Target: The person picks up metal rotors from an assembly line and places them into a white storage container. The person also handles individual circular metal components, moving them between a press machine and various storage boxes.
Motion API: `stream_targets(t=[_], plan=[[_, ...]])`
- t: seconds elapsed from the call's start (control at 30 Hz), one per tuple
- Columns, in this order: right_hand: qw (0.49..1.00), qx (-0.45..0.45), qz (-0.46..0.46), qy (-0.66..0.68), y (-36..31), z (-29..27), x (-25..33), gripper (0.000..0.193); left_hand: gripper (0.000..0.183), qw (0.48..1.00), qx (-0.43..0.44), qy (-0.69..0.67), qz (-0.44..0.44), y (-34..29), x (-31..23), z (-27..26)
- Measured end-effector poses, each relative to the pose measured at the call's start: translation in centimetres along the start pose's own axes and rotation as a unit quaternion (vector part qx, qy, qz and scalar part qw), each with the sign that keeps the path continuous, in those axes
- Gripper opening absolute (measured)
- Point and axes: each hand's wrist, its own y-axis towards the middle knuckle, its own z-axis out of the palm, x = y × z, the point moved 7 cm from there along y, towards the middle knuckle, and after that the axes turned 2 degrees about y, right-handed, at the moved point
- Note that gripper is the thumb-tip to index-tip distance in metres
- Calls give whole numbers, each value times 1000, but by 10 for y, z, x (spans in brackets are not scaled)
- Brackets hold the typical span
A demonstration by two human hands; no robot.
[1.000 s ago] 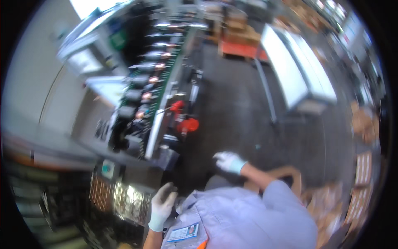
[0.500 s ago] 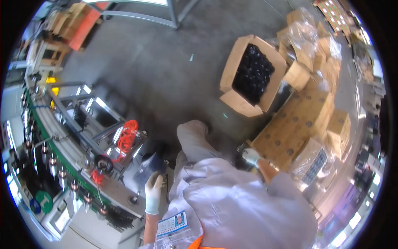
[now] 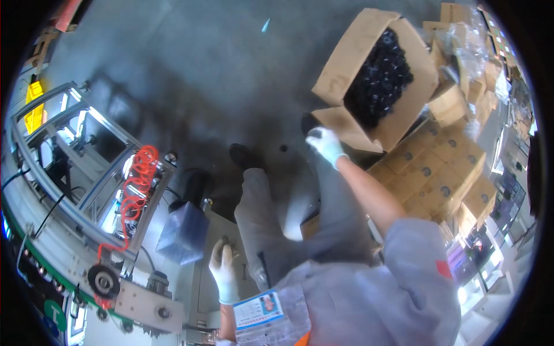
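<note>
Two gloved hands [image 3: 325,143] [image 3: 223,262] above grey concrete floor [image 3: 190,63], cardboard boxes [image 3: 430,173] beside.

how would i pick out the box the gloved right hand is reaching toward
Start at the stack of closed brown cardboard cartons on the right. Just above the white-gloved right hand sits a brown cardboard box. It alone has open flaps and holds small black parts.

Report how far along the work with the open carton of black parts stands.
Done: the carton stands open on the floor, flaps spread, black parts heaped to its rim. In hand: the right hand, gloved, reaches toward the carton's near flap; whether it touches is unclear. The left hand rests by the grey machine cabinet, apparently empty. Left: no parts lifted out yet; stacked cartons remain closed.
</note>
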Motion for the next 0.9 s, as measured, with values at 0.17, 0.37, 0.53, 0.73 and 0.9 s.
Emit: stream_targets(t=[0.17, 0.37, 0.53, 0.73, 0.9], plan=[[972, 2, 218, -84, 127, 135, -182, 59, 39, 991, -111, 30, -61, 29, 69, 27], [957, -48, 280, -54, 189, 241, -281, 68, 42, 965, -205, 28, -160, 65, 167, 6], [959, -82, 262, -75, 218, 247, -307, 51, 43, 962, -219, 84, -143, 103, 170, 14], [889, 19, 177, 423, 150, 216, -172, 37, 42, 972, -210, -36, -100, 62, 186, -1], [829, 305, -17, 469, -3, 151, 51, 34, 36, 976, -183, -111, -46, -30, 139, -5]])
